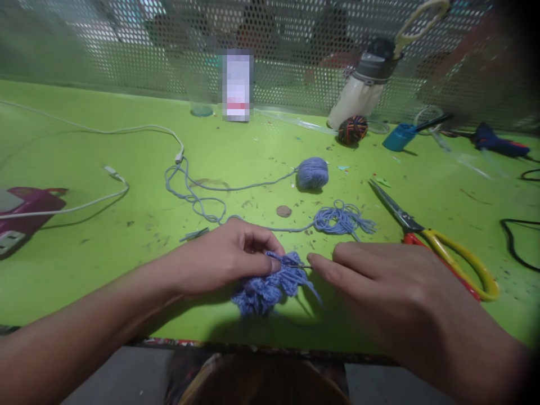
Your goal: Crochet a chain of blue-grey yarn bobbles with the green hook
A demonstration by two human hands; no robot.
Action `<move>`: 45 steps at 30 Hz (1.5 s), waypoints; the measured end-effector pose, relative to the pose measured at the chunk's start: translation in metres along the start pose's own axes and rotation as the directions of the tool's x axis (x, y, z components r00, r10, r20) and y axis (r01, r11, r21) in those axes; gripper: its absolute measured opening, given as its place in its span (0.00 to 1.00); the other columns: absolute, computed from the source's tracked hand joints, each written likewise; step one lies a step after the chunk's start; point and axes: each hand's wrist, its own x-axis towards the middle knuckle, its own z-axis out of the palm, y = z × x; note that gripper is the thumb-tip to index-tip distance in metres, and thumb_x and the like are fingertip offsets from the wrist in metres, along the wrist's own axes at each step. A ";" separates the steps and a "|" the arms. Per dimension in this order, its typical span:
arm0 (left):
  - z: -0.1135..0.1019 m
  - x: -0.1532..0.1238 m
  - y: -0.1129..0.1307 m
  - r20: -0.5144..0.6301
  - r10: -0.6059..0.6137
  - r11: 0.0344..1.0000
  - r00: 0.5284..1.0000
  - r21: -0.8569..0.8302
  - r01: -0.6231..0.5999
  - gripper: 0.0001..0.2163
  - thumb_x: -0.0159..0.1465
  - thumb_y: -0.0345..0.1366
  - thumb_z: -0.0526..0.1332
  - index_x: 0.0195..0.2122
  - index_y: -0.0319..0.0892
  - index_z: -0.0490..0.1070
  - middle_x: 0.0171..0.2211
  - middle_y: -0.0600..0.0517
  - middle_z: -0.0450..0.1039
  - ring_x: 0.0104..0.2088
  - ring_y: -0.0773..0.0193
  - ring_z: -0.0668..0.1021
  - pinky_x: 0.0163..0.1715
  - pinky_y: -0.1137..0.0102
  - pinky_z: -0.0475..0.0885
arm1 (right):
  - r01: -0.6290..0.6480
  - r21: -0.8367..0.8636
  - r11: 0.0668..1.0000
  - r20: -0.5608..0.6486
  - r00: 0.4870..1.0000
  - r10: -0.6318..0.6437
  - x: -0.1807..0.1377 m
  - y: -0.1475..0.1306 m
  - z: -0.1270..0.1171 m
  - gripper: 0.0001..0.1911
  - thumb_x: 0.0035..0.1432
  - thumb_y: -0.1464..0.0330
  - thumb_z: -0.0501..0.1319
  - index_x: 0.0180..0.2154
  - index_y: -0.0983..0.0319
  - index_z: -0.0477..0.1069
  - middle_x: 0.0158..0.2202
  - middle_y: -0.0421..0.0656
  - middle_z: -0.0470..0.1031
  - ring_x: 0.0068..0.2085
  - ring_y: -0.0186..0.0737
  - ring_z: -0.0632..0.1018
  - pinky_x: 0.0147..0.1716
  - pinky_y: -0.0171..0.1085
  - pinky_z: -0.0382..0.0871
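My left hand (236, 250) pinches a ruffled blue-purple crochet piece (259, 295) between thumb and fingers, just above the table's near edge. From the right, my right hand (392, 292) grips a thin metal crochet hook (304, 266); its tip meets the crochet piece by my left thumb, and most of its handle is hidden in my fingers. Loose strands hang from the piece's right side. A strand of matching yarn runs behind my left hand toward a loose tangle of yarn (340, 219). Farther back sits a small blue-purple yarn ball (312, 173).
Scissors (415, 228) with red and yellow handles lie beside my right hand. Behind are a multicoloured yarn ball (352, 130), a bottle (358, 93), a blue holder (399, 138) and a glass (201, 101). A white cable (139, 128) and pink power strip (31, 216) lie left.
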 end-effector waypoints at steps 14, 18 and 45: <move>0.000 -0.002 0.000 0.047 0.016 0.992 0.999 0.123 -0.022 0.07 0.59 0.35 0.62 0.35 0.37 0.73 0.26 0.56 0.67 0.25 0.69 0.66 0.26 0.72 0.60 | -0.045 0.077 0.996 0.097 0.995 0.037 0.002 0.005 0.002 0.11 0.60 0.78 0.54 0.38 0.62 0.72 0.24 0.37 0.60 0.24 0.34 0.58 0.25 0.39 0.43; 0.001 -0.003 0.001 0.076 0.030 0.994 0.997 0.100 -0.037 0.06 0.60 0.35 0.62 0.34 0.37 0.73 0.25 0.56 0.66 0.25 0.69 0.65 0.26 0.72 0.59 | -0.055 0.250 0.967 0.137 0.990 0.021 0.008 0.010 0.000 0.12 0.62 0.76 0.51 0.31 0.63 0.72 0.24 0.39 0.64 0.24 0.33 0.63 0.24 0.37 0.46; 0.000 -0.004 0.000 0.126 0.070 0.997 0.990 0.031 -0.074 0.05 0.61 0.34 0.61 0.35 0.37 0.73 0.28 0.54 0.70 0.29 0.68 0.69 0.30 0.72 0.63 | -0.156 0.598 0.786 0.201 0.979 0.041 0.020 0.019 0.003 0.12 0.66 0.68 0.56 0.36 0.64 0.78 0.30 0.42 0.78 0.31 0.32 0.76 0.32 0.33 0.65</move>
